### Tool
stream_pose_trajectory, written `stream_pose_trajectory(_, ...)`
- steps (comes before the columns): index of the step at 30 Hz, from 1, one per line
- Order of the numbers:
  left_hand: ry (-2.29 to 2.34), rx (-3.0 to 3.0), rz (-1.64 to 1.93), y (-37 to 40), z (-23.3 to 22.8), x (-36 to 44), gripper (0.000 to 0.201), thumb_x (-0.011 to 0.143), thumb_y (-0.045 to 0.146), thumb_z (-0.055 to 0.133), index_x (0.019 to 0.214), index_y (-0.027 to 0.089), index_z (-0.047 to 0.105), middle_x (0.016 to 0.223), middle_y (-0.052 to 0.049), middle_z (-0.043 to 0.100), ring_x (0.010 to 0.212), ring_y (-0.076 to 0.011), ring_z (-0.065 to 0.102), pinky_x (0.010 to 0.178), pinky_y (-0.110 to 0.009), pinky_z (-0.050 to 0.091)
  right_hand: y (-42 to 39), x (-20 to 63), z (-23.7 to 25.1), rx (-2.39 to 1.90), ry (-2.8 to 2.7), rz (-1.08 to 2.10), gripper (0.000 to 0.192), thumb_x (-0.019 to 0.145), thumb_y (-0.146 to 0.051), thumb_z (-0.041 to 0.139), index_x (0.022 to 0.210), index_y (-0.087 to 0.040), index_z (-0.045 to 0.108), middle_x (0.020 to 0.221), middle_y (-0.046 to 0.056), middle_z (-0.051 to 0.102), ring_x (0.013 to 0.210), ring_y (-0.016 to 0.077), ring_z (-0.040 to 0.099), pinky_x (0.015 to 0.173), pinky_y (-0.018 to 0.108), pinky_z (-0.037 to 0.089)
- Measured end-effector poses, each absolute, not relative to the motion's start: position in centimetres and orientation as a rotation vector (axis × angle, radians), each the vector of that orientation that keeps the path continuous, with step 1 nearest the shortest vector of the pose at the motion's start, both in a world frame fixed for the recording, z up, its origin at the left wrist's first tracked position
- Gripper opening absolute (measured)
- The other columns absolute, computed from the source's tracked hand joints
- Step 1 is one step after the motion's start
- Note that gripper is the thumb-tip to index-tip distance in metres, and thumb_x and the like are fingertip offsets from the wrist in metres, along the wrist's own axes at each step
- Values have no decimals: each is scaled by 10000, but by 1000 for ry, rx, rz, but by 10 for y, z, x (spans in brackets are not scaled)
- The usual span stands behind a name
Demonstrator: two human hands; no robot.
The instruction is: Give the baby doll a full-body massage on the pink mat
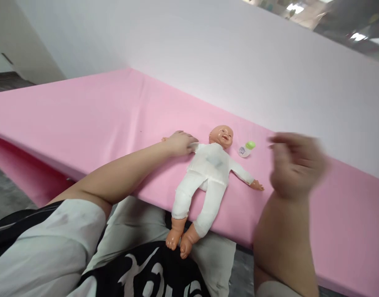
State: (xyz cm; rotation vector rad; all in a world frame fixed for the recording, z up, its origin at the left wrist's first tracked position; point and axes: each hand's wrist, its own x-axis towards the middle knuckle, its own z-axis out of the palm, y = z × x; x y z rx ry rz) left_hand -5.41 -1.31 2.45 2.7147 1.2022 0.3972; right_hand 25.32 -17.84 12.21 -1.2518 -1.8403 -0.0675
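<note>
Doll (pixel 209 165) supine on table (pixel 93 107), room either side, feet (pixel 174 239) past near edge; bottle (pixel 246 149) by head (pixel 220 137). Left hand (pixel 180 143), fingers together, over doll's arm (pixel 194 147); right hand (pixel 296 165) raised, fingers curled, blurred. Whether either grips: indeterminable.

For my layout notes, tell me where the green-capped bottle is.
In the head view, the green-capped bottle is right of centre on the pink tabletop, between the doll's head and the right hand.
</note>
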Motion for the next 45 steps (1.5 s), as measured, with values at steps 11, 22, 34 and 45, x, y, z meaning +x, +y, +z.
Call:
stream_pose_trajectory(11, 1692, 2375, 82, 38, 43, -135, 691, 726, 699, 710, 1283, 292, 727, 1286, -87, 759, 1166, -361, 682, 897, -372, 503, -165, 375, 51, -1999, -1602, 962, 405, 729, -500, 858, 987, -192, 806, 804, 44, 749, 697, 191, 673, 657, 318, 518)
stream_pose_trajectory(22, 1693, 2131, 379, 43, 25, -136, 584, 620, 649, 857, 1009, 256, 669, 1070, -79, 762, 960, -304, 703, 732, -349, 507, -172, 364, 37, -2179, -1534, 749, 427, 655, -533, 902, 885, -203, 759, 818, 9, 686, 759, 183, 591, 673, 312, 425)
stream_pose_trajectory(34, 1216, 1251, 1083, 47, 2, -106, 212, 759, 223, 782, 922, 169, 657, 646, -23, 624, 505, -132, 529, 472, -249, 362, -161, 375, 1, -1362, -797, 957, 662, 623, -408, 1006, 1189, -231, 712, 814, -22, 632, 616, 87, 534, 525, 199, 441)
stream_pose_trajectory(45, 1223, 1241, 1053, 46, 4, -105, 198, 744, 173, 752, 925, 168, 672, 630, -39, 665, 555, -166, 610, 485, -246, 406, -167, 377, 2, -1301, -757, 1163, 432, 703, -254, 924, 1105, -184, 782, 832, 6, 664, 568, 63, 545, 504, 181, 488)
